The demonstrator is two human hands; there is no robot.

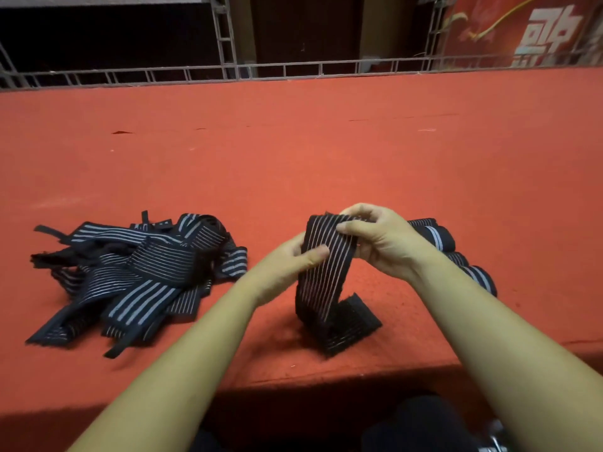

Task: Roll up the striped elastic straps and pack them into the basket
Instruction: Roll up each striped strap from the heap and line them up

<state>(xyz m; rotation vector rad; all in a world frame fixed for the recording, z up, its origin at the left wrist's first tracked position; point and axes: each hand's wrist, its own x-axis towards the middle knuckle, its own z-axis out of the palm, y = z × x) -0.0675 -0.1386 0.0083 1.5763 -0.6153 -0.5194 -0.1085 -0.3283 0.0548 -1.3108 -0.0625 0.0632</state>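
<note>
Head view: striped elastic strap [321, 282] held above the red worktop [326, 141].
Left hand [290, 259] and right hand [381, 243] pinch its upper part with curled fingers [355, 210].

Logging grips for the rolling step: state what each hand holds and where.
One striped strap: right hand pinches its top end, left hand grips it just below.

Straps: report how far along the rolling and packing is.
Done: a few rolls lie on the table at the right. In hand: the left hand and right hand grip one strap near its top; its lower end trails on the table. Left: the tangled pile at the left is unrolled, and no basket is in view, so packing cannot be confirmed.
</note>
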